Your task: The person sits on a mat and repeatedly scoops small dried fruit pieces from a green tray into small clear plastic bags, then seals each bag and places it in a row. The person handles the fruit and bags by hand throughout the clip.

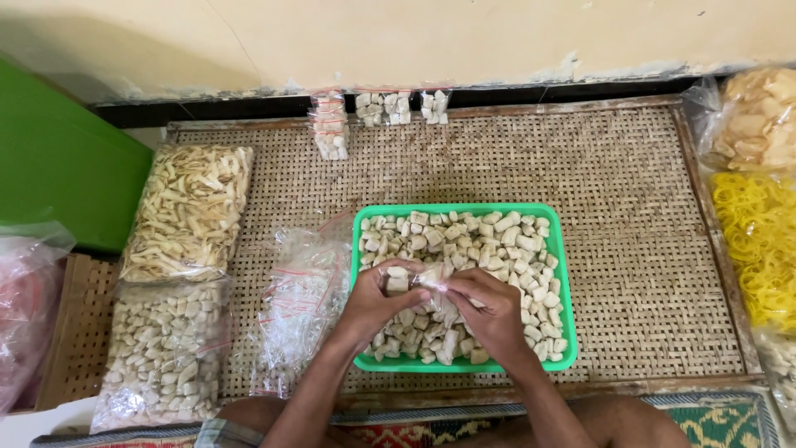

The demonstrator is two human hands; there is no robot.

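Green plastic tray (564,274) on the woven mat (630,182) holds pale snack pieces. Left hand (371,303) and right hand (491,311) pinch a small clear bag (423,278) above it, partly filled. Filling step; closing the bag's mouth appears due.

We note a woven mat (613,207) filling the centre of the frame, edged by a wooden frame (705,174). At left lie two clear bags: strip crackers (189,209) above, pale chunks (162,353) below. Beside them, a heap of empty pouches (294,307). At top centre, three small filled packets (377,112) against the wall (414,37). A green box (58,166) sits upper left. At right, yellow rubber bands (759,241) under a bag of chips (759,120).
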